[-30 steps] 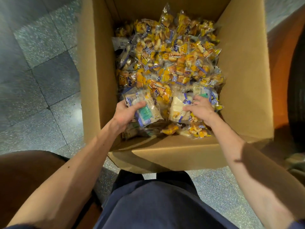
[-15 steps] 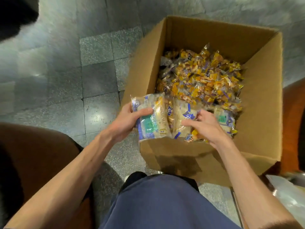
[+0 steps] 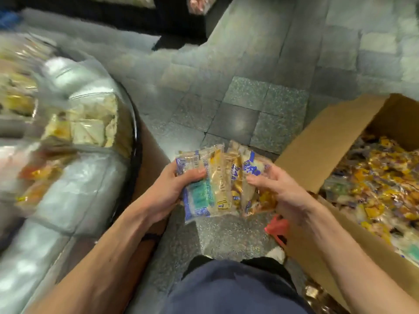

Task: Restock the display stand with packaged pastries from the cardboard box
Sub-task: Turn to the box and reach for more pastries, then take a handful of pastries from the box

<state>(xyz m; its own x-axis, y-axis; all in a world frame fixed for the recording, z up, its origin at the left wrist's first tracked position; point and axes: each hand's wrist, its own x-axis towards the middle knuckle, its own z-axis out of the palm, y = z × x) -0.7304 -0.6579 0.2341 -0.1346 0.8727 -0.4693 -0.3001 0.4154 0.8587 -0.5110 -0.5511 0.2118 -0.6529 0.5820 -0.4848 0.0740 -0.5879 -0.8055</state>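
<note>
Both grips are closed on one fanned bundle of packets, held just below the middle of the view, over the tiled floor and above the lap. By the left grip the outermost packet, marked with a green label, is clasped, with the thumb laid across its front and the fingers hidden behind it. By the right grip the other side of the bundle is pinched, the fingers curled over the wrappers' edges; how many packets are gathered there cannot be counted. Neither grip is spread wide, and each is filled by what it holds. The packets are stood on edge and pressed side against side, which is judged to be done so that several slippery wrappers can be carried as one block without any sliding out. The cardboard box is seen at 3 to 4 o'clock, open, with a heap of yellow wrapped pastries left inside. The display stand is seen at 9 o'clock, badly blurred; a dark curved rim and pale wrapped goods behind it can be made out, little more. Since the bundle is held between box and stand, clear of both, it is judged to be on its way to the stand, with the placing not yet done.
</note>
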